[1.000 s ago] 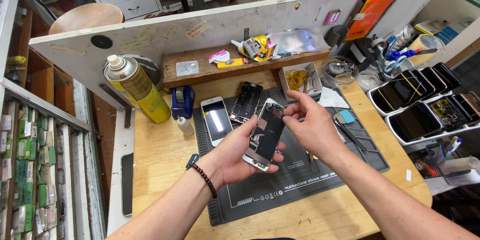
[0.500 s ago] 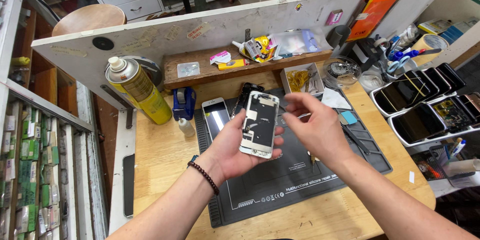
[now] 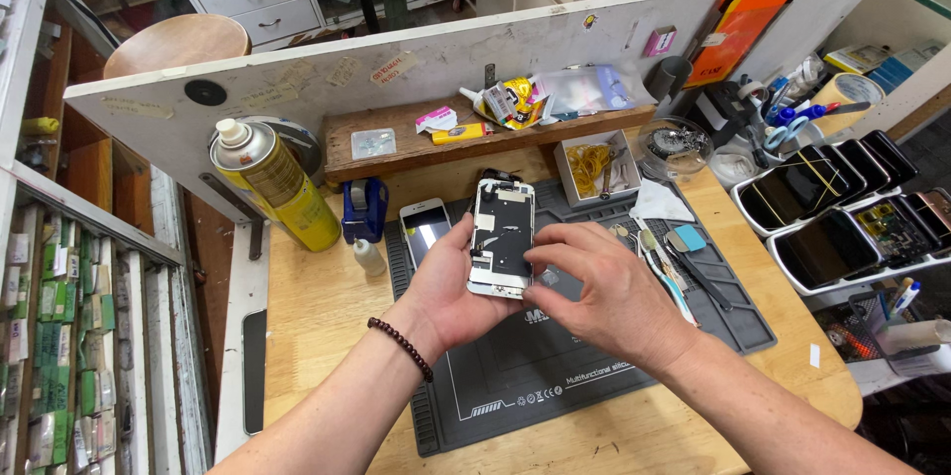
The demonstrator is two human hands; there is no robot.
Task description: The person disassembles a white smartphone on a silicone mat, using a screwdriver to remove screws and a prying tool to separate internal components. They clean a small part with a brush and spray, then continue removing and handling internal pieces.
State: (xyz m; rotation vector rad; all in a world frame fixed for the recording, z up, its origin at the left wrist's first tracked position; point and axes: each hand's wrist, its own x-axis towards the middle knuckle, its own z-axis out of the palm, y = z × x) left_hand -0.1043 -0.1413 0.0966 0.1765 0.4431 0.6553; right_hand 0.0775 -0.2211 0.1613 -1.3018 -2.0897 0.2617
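Note:
My left hand [image 3: 448,282] cradles a white phone screen assembly [image 3: 501,235], its inner side with metal plates and flex cables facing up. It is held upright over the dark grey work mat [image 3: 535,376]. My right hand [image 3: 594,287] touches the assembly's lower right edge with thumb and fingers. A beaded bracelet [image 3: 401,346] is on my left wrist. A second white phone [image 3: 424,227] lies on the mat just left of the held part.
A yellow spray can [image 3: 277,188], blue tape dispenser [image 3: 365,208] and small bottle [image 3: 368,257] stand at the left. Tools [image 3: 674,257] lie right of the mat. A parts tray [image 3: 597,166], glass bowl [image 3: 676,143] and trays of phones [image 3: 842,208] are at the right. A white partition [image 3: 416,59] is behind.
The screen assembly has been turned from tilted to upright in my left hand. My right hand moved down from its top right corner to its lower right edge.

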